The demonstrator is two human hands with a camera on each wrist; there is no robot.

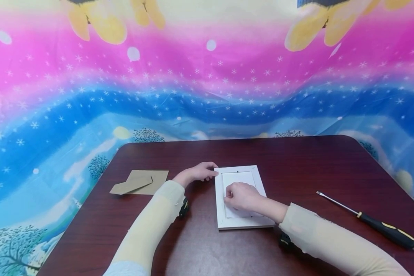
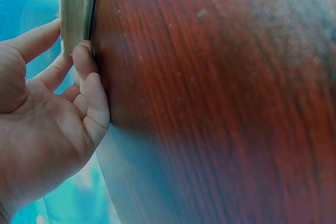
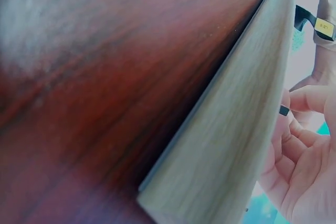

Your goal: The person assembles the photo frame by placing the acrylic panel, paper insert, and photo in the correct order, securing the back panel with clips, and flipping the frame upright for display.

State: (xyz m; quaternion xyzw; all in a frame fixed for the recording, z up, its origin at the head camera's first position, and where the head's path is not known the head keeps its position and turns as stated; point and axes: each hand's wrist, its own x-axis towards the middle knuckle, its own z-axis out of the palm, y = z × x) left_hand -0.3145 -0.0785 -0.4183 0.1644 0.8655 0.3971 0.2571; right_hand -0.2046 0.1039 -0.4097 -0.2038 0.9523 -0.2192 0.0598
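A white picture frame [image 1: 220, 220] lies back side up on the table, a white panel [image 1: 239, 178] set in its opening. My left hand [image 1: 202, 172] grips its far left corner, thumb at the upper edge and the other fingers lower along the side. In the left wrist view that hand [image 2: 58, 98] is against the frame's wood-grain side [image 2: 77, 9]. My right hand [image 1: 243, 196] is over the panel, fingers curled, tips near the opening's left edge; what lies under them is hidden. A small black tab [image 3: 284, 110] shows before its fingers in the right wrist view.
To the left lies a brown backing board [image 1: 158, 180] with a stand leg [image 1: 131, 186]. A screwdriver [image 1: 383, 228] with a black and yellow handle is at the right. Behind the table [image 1: 296, 165] hangs a colourful printed cloth [image 1: 207, 88].
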